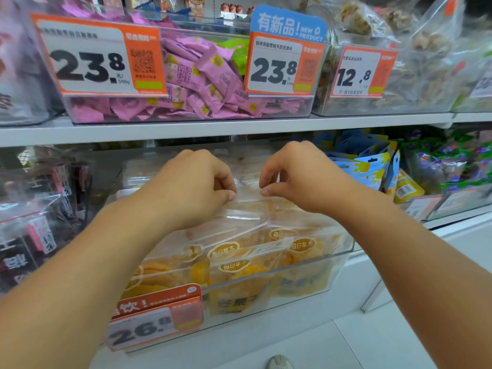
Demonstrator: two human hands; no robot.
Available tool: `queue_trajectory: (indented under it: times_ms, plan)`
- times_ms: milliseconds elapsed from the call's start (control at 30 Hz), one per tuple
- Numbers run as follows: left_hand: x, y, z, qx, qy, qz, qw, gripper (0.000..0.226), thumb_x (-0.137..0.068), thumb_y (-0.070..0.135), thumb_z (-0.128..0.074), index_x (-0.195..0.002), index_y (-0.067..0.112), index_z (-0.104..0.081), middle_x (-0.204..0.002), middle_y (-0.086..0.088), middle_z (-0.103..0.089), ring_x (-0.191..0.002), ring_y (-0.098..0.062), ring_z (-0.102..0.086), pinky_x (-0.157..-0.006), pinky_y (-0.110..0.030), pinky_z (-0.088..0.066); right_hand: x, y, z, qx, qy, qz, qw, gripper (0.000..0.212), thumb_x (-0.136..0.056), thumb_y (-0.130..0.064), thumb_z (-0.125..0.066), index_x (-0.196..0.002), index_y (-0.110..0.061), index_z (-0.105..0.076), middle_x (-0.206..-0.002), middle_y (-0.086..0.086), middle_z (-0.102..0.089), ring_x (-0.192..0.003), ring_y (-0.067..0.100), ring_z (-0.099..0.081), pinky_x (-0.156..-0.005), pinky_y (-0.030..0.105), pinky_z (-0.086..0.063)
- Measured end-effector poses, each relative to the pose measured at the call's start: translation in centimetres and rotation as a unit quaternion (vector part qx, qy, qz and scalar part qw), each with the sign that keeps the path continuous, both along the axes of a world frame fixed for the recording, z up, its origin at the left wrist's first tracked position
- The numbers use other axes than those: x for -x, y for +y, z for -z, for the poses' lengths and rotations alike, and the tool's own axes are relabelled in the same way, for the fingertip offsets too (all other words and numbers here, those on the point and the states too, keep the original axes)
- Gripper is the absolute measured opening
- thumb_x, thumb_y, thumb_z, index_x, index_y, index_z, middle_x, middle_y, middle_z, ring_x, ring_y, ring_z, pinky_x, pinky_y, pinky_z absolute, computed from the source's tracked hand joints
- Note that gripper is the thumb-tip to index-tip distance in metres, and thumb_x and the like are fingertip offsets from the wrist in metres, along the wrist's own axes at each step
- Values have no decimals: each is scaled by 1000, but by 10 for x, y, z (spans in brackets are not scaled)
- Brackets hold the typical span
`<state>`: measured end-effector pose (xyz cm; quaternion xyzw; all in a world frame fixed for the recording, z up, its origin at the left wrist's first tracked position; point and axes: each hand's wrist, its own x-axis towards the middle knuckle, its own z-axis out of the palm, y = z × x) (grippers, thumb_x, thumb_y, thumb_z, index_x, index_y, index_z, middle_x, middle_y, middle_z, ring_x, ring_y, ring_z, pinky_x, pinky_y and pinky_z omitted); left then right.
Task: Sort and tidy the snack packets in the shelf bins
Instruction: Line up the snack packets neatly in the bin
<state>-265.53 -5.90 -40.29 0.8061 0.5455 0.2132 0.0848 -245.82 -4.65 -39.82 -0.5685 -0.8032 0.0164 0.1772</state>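
Observation:
A clear plastic bin [306, 272] on the lower shelf holds several clear packets of yellow dried mango [239, 265] standing in rows. My left hand [191, 187] and my right hand [292, 177] reach into the bin side by side. Each pinches the top edge of a clear mango packet [247, 201] between thumb and curled fingers, a small gap between the two hands. The packet's lower part is hidden among the others.
A white shelf board [213, 129] runs just above my hands. On it sit bins of pink sweets [202, 83] with orange price tags. Dark packets [32, 230] fill the bin to the left, blue and yellow packets [367, 166] the one to the right.

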Motion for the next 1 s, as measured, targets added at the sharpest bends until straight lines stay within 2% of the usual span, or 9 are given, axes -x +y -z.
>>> queue_trajectory:
  times_ms: [133,267,367,500,600,700,833,933,1000]
  plan:
    - [0,1,2,-14,1,-4,1000,10,-91,32,-72,-84,31,-78,-70,15,-66,-77,-2,-58,-74,-28,-45,1,1,-3,3,-23,0,1000,14,-73,-33,-87,-74,-30,-73,-80,-12,-64,-74,3,-56,-66,27,-46]
    - [-2,2,6,-11,4,18,1000,9,-91,38,-69,-86,33,-75,-75,18,-64,-79,-2,-58,-74,-29,-45,7,1,-1,57,-56,-18,997,11,-77,-22,-84,-76,-27,-75,-78,-10,-64,-69,3,-54,-58,18,-37]
    - [-3,0,5,10,-7,30,999,8,-88,44,-70,-86,37,-68,-85,18,-67,-88,-4,-59,-80,-34,-49,5,3,0,23,-19,-11,999,18,-74,-25,-87,-71,-29,-69,-71,-12,-62,-66,3,-54,-61,23,-42]
    - [-2,0,6,6,3,19,1000,3,-90,36,-70,-88,36,-70,-82,19,-67,-93,-5,-59,-87,-35,-49,4,2,1,1,-19,-12,1000,21,-76,-32,-86,-93,-35,-74,-82,-15,-60,-75,4,-55,-70,28,-47]
    - [-3,0,9,6,-14,15,1000,4,-91,29,-71,-91,33,-71,-79,18,-68,-86,1,-61,-82,-27,-50,4,0,2,-3,-24,-16,1000,19,-78,-31,-84,-95,-34,-77,-85,-16,-62,-80,6,-56,-75,30,-51]
    - [-1,-1,10,36,-45,30,998,12,-93,22,-69,-98,32,-72,-85,16,-73,-83,5,-64,-78,-15,-48,5,-3,3,-18,-29,-26,999,11,-80,-30,-82,-88,-36,-77,-88,-16,-60,-83,8,-56,-81,37,-54]
    - [2,-4,11,82,-92,59,991,22,-96,13,-63,-101,34,-70,-91,18,-75,-90,9,-66,-92,-23,-52,4,-4,3,-12,4,-30,999,22,-76,-29,-85,-95,-35,-74,-75,-16,-63,-80,7,-60,-77,36,-55]
    - [1,-5,13,91,-105,69,988,26,-98,10,-59,-96,35,-67,-89,20,-75,-95,10,-64,-96,-25,-50,6,-3,0,31,2,-26,999,14,-77,-23,-84,-81,-33,-75,-68,-16,-63,-73,4,-62,-70,28,-53]
    - [0,-4,14,87,-106,67,988,23,-98,13,-59,-94,34,-66,-87,19,-75,-94,8,-65,-95,-26,-50,10,-2,-3,56,-39,-7,998,11,-80,-21,-81,-83,-32,-78,-69,-16,-63,-76,6,-63,-71,28,-52]
